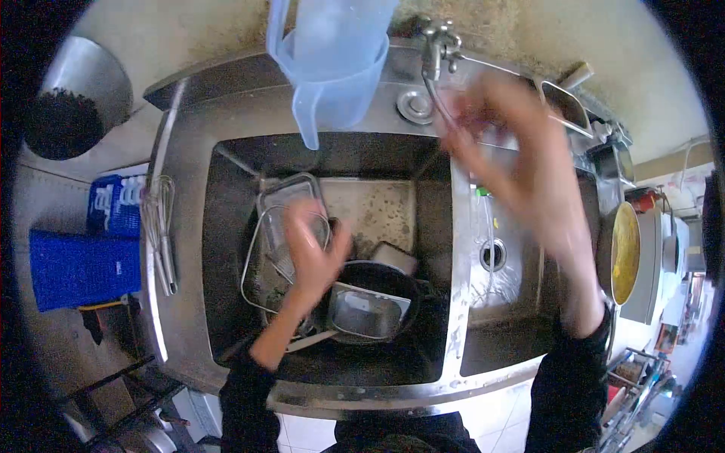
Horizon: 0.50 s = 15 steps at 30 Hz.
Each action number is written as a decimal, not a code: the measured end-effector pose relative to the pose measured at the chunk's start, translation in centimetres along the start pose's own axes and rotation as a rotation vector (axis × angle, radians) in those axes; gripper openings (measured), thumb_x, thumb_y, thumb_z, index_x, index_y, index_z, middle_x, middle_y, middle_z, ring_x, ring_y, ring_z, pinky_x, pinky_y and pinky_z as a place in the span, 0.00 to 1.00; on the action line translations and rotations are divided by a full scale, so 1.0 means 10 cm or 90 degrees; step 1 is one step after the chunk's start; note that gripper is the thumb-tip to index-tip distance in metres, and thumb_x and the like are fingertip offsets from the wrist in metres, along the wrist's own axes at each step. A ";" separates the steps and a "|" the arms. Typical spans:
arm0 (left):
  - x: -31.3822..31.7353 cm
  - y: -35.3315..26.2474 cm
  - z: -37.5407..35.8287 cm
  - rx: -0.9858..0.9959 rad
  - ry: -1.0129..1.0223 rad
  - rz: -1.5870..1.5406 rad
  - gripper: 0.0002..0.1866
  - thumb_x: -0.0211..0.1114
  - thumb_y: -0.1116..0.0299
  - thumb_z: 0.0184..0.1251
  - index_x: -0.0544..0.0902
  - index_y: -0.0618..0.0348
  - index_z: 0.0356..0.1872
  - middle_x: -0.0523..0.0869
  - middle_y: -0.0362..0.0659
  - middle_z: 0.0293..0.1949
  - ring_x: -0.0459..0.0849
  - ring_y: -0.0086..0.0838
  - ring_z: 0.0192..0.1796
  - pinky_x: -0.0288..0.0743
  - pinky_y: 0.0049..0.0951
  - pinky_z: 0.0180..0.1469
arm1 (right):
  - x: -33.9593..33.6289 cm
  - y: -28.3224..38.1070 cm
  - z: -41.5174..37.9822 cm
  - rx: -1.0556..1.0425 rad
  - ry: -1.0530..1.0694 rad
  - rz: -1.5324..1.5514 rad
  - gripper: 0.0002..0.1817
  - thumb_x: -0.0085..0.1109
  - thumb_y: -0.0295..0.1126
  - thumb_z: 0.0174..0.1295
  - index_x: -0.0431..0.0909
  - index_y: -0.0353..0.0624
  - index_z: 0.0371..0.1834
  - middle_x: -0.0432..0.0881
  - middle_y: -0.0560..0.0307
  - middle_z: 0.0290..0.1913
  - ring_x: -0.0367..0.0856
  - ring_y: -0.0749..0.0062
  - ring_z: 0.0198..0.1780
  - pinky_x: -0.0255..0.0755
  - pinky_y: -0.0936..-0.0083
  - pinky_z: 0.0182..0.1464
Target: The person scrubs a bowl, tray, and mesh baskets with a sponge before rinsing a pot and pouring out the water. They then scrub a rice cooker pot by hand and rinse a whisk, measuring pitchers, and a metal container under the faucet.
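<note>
My left hand (313, 253) rests spread on the dishes (291, 226) in the sink (445, 249); my right hand (513, 143), blurred near the tap (438, 45), grip unclear. I'd steady the stack first.

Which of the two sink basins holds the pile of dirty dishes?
The left basin, the larger one under the left hand, holds the dark pan and metal trays. The right basin is narrower and shows only its drain.
</note>
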<state>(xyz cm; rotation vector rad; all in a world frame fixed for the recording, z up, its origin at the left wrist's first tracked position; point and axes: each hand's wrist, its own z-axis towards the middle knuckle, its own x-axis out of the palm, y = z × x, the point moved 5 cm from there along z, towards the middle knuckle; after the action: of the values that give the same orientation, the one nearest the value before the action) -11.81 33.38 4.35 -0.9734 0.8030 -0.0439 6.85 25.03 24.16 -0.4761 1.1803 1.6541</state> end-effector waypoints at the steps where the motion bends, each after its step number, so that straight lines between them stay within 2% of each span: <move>1: 0.16 -0.06 -0.37 0.009 0.285 0.011 0.32 0.66 0.61 0.48 0.63 0.59 0.54 0.68 0.51 0.50 0.67 0.42 0.52 0.60 0.41 0.53 | 0.06 -0.09 -0.41 0.150 0.146 0.164 0.10 0.58 0.28 0.49 0.75 0.41 0.36 0.80 0.56 0.31 0.78 0.71 0.30 0.72 0.76 0.32; 2: 0.41 -0.06 -0.76 0.198 0.383 0.169 0.33 0.65 0.58 0.46 0.65 0.53 0.56 0.70 0.47 0.52 0.70 0.39 0.51 0.63 0.39 0.53 | 0.15 -0.21 -0.80 0.219 0.231 0.184 0.08 0.56 0.24 0.50 0.76 0.41 0.35 0.79 0.57 0.29 0.77 0.77 0.27 0.71 0.81 0.29; 3: 0.46 -0.18 -0.94 0.337 0.413 0.293 0.33 0.63 0.59 0.47 0.64 0.50 0.57 0.70 0.46 0.50 0.72 0.35 0.49 0.64 0.35 0.54 | 0.21 -0.33 -1.17 0.319 0.305 0.208 0.07 0.55 0.24 0.51 0.77 0.41 0.34 0.80 0.58 0.29 0.77 0.78 0.28 0.71 0.82 0.30; 4: 0.62 0.07 -1.26 0.338 0.453 0.327 0.30 0.63 0.60 0.47 0.67 0.50 0.55 0.73 0.45 0.45 0.74 0.35 0.46 0.67 0.35 0.50 | 0.25 -0.43 -1.51 0.380 0.315 0.238 0.10 0.57 0.23 0.51 0.76 0.40 0.38 0.79 0.60 0.28 0.74 0.83 0.26 0.68 0.85 0.28; 5: 0.81 0.33 -1.47 0.340 0.488 0.363 0.27 0.62 0.62 0.47 0.69 0.50 0.53 0.76 0.44 0.40 0.77 0.35 0.42 0.70 0.36 0.46 | 0.20 -0.53 -1.82 0.424 0.311 0.227 0.10 0.56 0.24 0.52 0.76 0.39 0.38 0.79 0.59 0.27 0.74 0.84 0.26 0.67 0.85 0.28; 8: 0.84 0.23 -1.46 0.160 0.679 0.322 0.18 0.61 0.68 0.46 0.75 0.51 0.43 0.78 0.44 0.28 0.80 0.36 0.32 0.74 0.36 0.35 | -0.16 -0.80 -2.62 0.589 0.220 0.227 0.07 0.55 0.26 0.55 0.75 0.39 0.37 0.77 0.62 0.25 0.73 0.85 0.25 0.66 0.86 0.26; 10: 0.58 -0.38 -1.27 0.157 0.498 0.264 0.10 0.60 0.72 0.45 0.76 0.54 0.33 0.79 0.44 0.22 0.79 0.40 0.24 0.72 0.38 0.25 | -0.43 -1.03 -3.15 0.692 0.120 0.290 0.06 0.54 0.26 0.56 0.74 0.39 0.36 0.76 0.62 0.25 0.73 0.86 0.25 0.66 0.87 0.25; 12: 0.21 -1.02 -0.92 0.020 0.457 0.123 0.08 0.60 0.71 0.45 0.74 0.56 0.30 0.78 0.47 0.23 0.79 0.41 0.24 0.71 0.38 0.24 | -0.70 -1.02 -3.34 0.737 0.138 0.307 0.06 0.52 0.26 0.57 0.73 0.38 0.37 0.76 0.63 0.24 0.72 0.87 0.25 0.65 0.89 0.22; 14: -0.02 -1.80 -0.66 -0.194 0.522 0.098 0.10 0.59 0.70 0.45 0.72 0.58 0.30 0.77 0.49 0.20 0.78 0.44 0.23 0.70 0.39 0.23 | -1.07 -1.10 -3.42 0.751 0.104 0.322 0.06 0.52 0.26 0.57 0.73 0.38 0.37 0.76 0.63 0.25 0.71 0.88 0.25 0.65 0.89 0.22; 15: 0.10 -2.00 -0.66 -0.200 0.502 0.072 0.10 0.59 0.70 0.45 0.71 0.58 0.31 0.76 0.49 0.19 0.78 0.45 0.23 0.70 0.40 0.23 | -1.20 -1.11 -3.36 0.750 0.070 0.320 0.06 0.53 0.25 0.56 0.74 0.38 0.36 0.76 0.64 0.25 0.71 0.88 0.25 0.65 0.89 0.23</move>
<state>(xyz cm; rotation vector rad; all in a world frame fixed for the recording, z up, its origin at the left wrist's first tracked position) -9.06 16.51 16.77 -1.2169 1.6246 -0.2181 14.23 -9.90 13.14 0.5201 2.2004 1.0155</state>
